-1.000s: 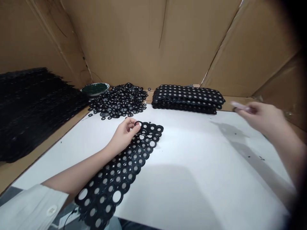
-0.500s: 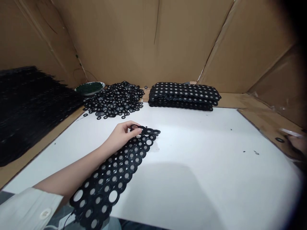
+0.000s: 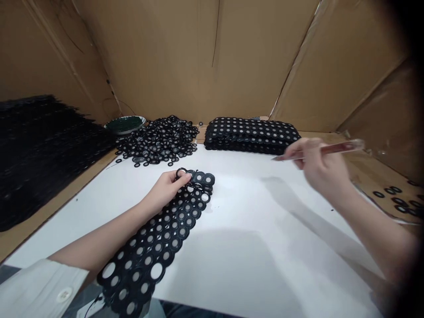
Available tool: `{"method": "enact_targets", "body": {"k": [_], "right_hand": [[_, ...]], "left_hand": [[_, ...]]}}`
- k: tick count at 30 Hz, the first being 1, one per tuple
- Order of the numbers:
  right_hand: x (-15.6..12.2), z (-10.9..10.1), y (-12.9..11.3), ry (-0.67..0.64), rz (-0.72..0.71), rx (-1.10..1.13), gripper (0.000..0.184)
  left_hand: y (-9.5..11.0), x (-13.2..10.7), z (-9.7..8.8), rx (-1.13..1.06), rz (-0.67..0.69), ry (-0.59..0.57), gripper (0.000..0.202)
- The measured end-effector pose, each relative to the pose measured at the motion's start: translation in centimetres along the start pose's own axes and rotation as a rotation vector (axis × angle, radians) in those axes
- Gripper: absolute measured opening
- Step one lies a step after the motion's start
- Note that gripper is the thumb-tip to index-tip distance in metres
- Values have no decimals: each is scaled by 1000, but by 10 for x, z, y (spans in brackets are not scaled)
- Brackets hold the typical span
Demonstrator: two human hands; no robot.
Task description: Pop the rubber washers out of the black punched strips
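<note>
My left hand (image 3: 172, 185) pinches the far end of a black sheet of joined rings (image 3: 165, 234), thumb on top. That end is bent up, showing a row of rings with grey centres. Most of the sheet's holes show grey discs; a few show plain white. The sheet runs back toward me under my forearm and past the near table edge. Raised above the table on the right, my right hand (image 3: 319, 165) grips a slim pen-like tool (image 3: 342, 147) with a clear reddish handle. Its dark pointed tip is directed left, apart from the sheet.
Loose black rings (image 3: 162, 139) are heaped at the back left beside a bowl with dark green contents (image 3: 124, 123). Similar sheets are stacked (image 3: 251, 132) at the back. A tall black pile (image 3: 46, 154) stands left, and several rings (image 3: 400, 201) lie right. Cardboard walls (image 3: 185, 57) enclose the white tabletop (image 3: 245, 265).
My right hand has come in from the right edge with the pen-like tool, moving left over the table. My left hand has tilted the sheet's end so its rings face me more.
</note>
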State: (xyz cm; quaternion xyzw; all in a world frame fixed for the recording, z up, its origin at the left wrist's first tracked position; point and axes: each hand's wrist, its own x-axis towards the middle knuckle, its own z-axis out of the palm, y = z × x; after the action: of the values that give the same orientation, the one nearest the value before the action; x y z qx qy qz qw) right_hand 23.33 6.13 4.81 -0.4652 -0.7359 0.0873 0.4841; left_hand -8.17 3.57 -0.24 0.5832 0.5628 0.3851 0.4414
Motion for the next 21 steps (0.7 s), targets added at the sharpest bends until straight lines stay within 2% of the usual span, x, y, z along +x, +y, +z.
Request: {"method": "enact_targets", "body": {"k": [2,4,7,10,13,17,21], "right_hand": [[-2,31,-33,-84,29,108,31],[-6,61,-54,-149,47,319,23],[-11,102,-61,-271,119,567,21],[-16,129,-53,-319,190,644,25],[-20,138,-48,-299,235,662,26],[-24,135,-49,-342,323,738,24],[-27,135,-50,-387,291,793,23]], "left_hand": [[-3,1,0,-42,12,16,28],[-6,1,-1,-94,35,32,27],[-7,2,-1,-165,76,47,26],[-7,1,0,-229,81,40,25],[-7,1,0,-310,56,5,22],[-8,1,2,-407,30,-33,20],[-5,-1,4,-433,50,-66,16]]}}
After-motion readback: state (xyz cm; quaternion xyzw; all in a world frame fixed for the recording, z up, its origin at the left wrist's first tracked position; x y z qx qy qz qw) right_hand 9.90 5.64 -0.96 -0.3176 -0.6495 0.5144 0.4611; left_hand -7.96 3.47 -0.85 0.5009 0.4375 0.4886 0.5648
